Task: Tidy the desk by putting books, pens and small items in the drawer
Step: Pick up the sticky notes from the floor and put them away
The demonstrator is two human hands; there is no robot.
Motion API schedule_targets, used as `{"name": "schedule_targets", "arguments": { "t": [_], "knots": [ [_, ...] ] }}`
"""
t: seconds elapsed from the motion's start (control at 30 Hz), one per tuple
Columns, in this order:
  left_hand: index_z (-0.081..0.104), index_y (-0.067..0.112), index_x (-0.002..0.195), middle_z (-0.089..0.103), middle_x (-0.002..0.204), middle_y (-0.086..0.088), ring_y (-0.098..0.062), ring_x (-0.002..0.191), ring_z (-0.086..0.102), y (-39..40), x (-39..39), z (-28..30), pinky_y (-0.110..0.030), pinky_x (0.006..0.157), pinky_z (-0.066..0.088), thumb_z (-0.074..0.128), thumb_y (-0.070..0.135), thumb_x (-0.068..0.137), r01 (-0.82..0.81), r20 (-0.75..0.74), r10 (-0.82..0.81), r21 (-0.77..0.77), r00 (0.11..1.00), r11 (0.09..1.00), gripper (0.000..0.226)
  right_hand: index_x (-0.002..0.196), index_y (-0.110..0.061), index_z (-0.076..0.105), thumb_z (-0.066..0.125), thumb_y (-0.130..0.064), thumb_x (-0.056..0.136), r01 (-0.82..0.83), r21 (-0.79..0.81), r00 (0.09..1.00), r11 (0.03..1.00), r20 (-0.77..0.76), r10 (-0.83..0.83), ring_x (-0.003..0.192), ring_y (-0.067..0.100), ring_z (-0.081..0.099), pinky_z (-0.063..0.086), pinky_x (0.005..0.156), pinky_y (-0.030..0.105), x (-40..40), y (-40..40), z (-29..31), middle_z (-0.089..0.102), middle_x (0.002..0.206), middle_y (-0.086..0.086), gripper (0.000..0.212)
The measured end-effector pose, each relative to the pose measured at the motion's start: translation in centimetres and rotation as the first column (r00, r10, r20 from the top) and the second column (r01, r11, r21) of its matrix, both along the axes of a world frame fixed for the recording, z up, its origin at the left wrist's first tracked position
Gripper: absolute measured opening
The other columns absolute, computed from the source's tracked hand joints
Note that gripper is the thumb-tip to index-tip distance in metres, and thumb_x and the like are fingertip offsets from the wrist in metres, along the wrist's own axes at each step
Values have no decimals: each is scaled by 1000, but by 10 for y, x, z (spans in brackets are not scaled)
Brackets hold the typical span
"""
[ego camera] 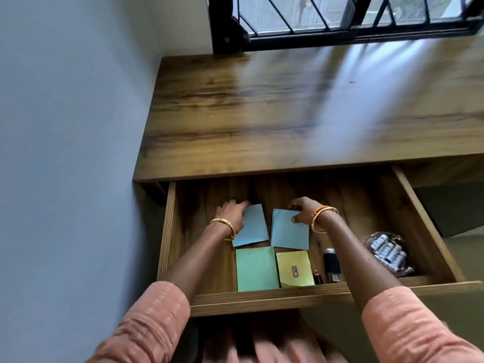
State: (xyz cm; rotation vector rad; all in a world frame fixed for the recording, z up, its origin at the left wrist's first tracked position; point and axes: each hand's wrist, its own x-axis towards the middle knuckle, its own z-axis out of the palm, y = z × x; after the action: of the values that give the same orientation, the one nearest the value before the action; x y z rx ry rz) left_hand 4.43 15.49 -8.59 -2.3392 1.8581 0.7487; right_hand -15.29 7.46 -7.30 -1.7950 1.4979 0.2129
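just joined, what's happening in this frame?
A person is arranging books in the open drawer under the desk. The left hand rests on one blue book; the right hand grips the other blue book beside it. A green book and yellow book lie nearer the front, with a black item and a packet to their right.

Four books (256, 268) in one drawer (262, 297), one lipstick (317, 277), one dark bottle (332, 265), one packet bag (387, 252).
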Motion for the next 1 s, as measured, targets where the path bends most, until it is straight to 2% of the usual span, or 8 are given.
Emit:
{"name": "schedule_targets", "arguments": {
  "t": [0.1, 0.2, 0.33, 0.57, 0.73, 0.87, 1.0],
  "knots": [
    [42, 29, 139, 45, 126, -15, -34, 121, 41, 6, -2, -12, -43, 101, 39, 43, 13, 95, -20, -52, 17, -62, 998, 998, 47, 132, -16, 50, 64, -5, 85, 26, -34, 1000, 999, 5, -26, 120, 29, 52, 50, 90, 36, -1, 9, -9, 51, 135, 11, 51],
    [41, 29, 140, 42, 125, -16, -34, 121, 38, 14, -6, -20, -41, 96, 42, 43, 17, 95, -9, -49, 4, -109, 999, 994, 46, 131, -17, 52, 57, 0, 88, 68, -81, 997, 994, 35, -66, 120, 30, 52, 50, 90, 36, -5, 11, -15, 51, 135, 12, 46],
    [41, 29, 140, 36, 133, -16, -34, 125, 33, 16, -10, -26, -41, 100, 37, 45, 17, 95, -36, -39, 31, -126, 999, 991, 46, 127, -18, 56, 52, 3, 89, 98, -90, 995, 991, 33, -95, 117, 30, 54, 52, 85, 35, -12, 8, -15, 54, 131, 13, 43],
    [42, 29, 140, 31, 138, -15, -32, 130, 26, 20, -17, -31, -43, 105, 31, 50, 25, 94, -93, -56, 87, -135, 995, 986, 47, 126, -18, 58, 53, 2, 89, 60, -115, 998, 992, 28, -57, 120, 31, 52, 52, 94, 38, -8, 16, -22, 53, 133, 11, 42],
    [40, 29, 141, 24, 144, -14, -32, 133, 19, 22, -19, -31, -42, 108, 27, 53, 37, 92, -101, -50, 95, -130, 994, 986, 51, 128, -27, 56, 59, -5, 87, -17, -161, 999, 987, -42, 11, 131, 34, 35, 34, 110, 50, -4, 21, -31, 45, 138, 12, 46],
    [38, 28, 142, 24, 145, -13, -32, 135, 18, 23, -22, -29, -42, 109, 26, 53, 40, 91, -92, -40, 89, -111, 995, 990, 55, 131, -30, 51, 62, -11, 87, 25, -185, 997, 982, -66, -38, 142, 38, 14, 16, 114, 54, -1, 29, -34, 31, 147, 13, 50],
    [29, 21, 144, 27, 145, -15, -33, 134, 22, 26, -26, -24, -43, 106, 31, 57, 38, 89, -110, -33, 106, -111, 994, 988, 64, 133, -21, 48, 64, -15, 86, 136, -269, 988, 953, -30, -149, 138, 37, 21, 23, 113, 51, 1, 41, -28, 28, 147, 15, 50]
  ]
}}
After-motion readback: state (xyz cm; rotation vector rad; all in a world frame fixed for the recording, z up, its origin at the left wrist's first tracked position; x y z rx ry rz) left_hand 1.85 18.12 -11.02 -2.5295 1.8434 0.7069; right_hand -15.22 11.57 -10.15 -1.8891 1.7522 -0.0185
